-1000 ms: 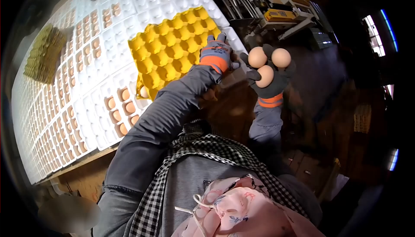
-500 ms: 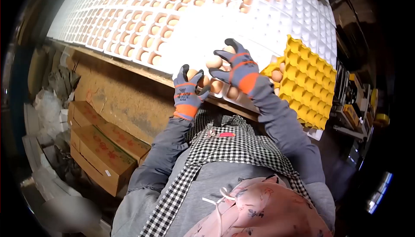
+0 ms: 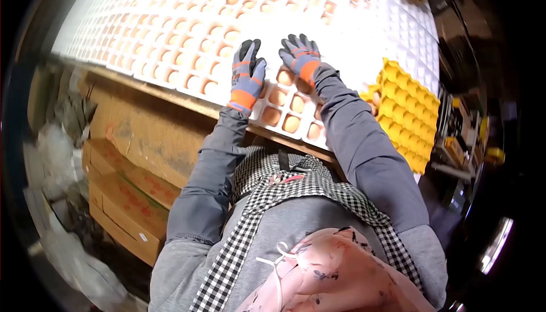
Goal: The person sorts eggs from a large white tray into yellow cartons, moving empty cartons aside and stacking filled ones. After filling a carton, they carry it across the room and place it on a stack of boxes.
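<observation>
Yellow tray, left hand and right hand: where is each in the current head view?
Yellow tray (image 3: 408, 117): head view, on the bumpy face, near its middle.
Left hand (image 3: 245, 76): head view, on the back of the glove.
Right hand (image 3: 300, 57): head view, on the back of the glove.

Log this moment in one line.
left hand: at white trays; right hand: same, fingers spread; eggs: in white trays; yellow tray: beside right sleeve

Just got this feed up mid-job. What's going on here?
A person is working over eggs set in a white tray. The gloved left hand, fingers extended, is beside them; the gloved right hand is spread just beyond. What lies under the hands is hidden. A yellow tray sits to the person's right.
</observation>
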Tool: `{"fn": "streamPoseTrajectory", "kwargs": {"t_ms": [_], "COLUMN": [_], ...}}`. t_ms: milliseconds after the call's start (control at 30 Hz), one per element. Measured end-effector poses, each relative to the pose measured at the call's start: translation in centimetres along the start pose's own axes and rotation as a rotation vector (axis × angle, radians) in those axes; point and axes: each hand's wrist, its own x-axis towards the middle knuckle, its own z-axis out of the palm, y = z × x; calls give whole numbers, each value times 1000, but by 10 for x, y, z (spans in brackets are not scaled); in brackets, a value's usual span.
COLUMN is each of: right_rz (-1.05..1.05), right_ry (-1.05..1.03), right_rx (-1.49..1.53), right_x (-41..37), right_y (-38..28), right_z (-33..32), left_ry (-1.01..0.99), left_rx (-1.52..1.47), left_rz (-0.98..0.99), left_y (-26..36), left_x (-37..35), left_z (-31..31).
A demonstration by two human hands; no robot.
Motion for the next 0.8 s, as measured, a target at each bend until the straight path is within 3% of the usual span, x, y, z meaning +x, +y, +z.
{"fn": "streamPoseTrajectory", "kwargs": {"t_ms": [100,167,233,300,333,367,433,500,567,733,800], "right_rz": [-199,27,418,636,612,597,592,585,384,-245,-277], "right_ry": [433,609,605,311,232,335,471,637,735,676,640], "right_rx": [-22,-49,-211,-250,-298,-227,-49,-69,-57,71,-50], "right_x": [-77,-164,-223,-253,-259,-263,-272,-260,-218,-19,73], "right_y": [1,4,25,61,68,76,65,39,29,-23,-63], "right_z": [-38,-96,-101,-72,-63,-56,-87,-125,-145,-221,-247], "left_ry": [-344,-467,-379,-312,-292,-244,-118,-38,-6,-12,-42], "left_rx": [363,698,647,687,651,640,504,547,599,652,721], "left_rz": [163,214,315,297,207,127,155,180,101,-33,9], "left_y": [-49,-35,-41,-45,-37,-39,-23,-32,-57,-106,-86], "left_x": [6,3,-7,-15,-10,-10,1,22,41,54,57], "left_z": [32,32,32,37,38,43,33,18,-2,-37,-42]}}
